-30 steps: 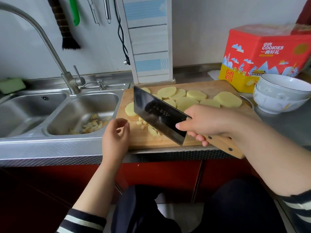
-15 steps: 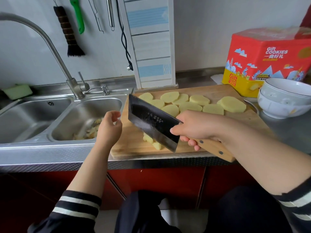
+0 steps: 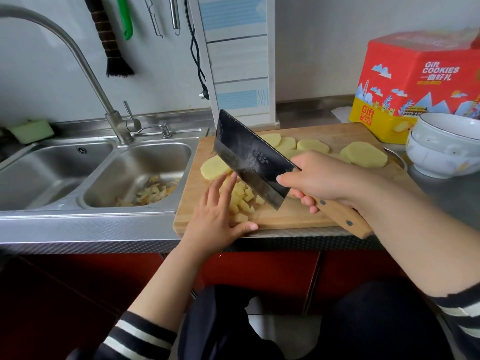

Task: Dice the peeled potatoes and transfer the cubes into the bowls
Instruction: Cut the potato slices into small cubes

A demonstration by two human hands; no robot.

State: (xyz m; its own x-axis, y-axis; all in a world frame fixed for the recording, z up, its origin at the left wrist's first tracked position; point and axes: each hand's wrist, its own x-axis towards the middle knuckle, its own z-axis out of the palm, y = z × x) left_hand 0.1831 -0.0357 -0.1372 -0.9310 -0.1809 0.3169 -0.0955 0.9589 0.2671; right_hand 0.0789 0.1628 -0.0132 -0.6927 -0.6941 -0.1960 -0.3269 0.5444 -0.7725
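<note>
A wooden cutting board (image 3: 306, 219) lies on the steel counter. Several round potato slices (image 3: 363, 154) are spread over its far half, with one more slice (image 3: 214, 168) at the left. A small heap of potato cubes (image 3: 242, 201) sits near the board's front left. My left hand (image 3: 215, 216) lies flat with straight fingers against the left side of the cubes, thumb along the board's front edge. My right hand (image 3: 319, 178) grips the wooden handle of a dark cleaver (image 3: 252, 157), whose blade hangs tilted just above and right of the cubes. Stacked white bowls (image 3: 444, 149) stand to the right of the board.
A double steel sink (image 3: 135, 172) is left of the board; potato peelings (image 3: 150, 193) lie in its right basin. A tall faucet (image 3: 85, 66) arches over it. A red and yellow cookie tin (image 3: 415, 84) stands behind the bowls. Utensils hang on the wall.
My left hand has moved from the board's left edge onto the board and flattened against the cubes. The cleaver has lifted and tilted, and the view has shifted closer.
</note>
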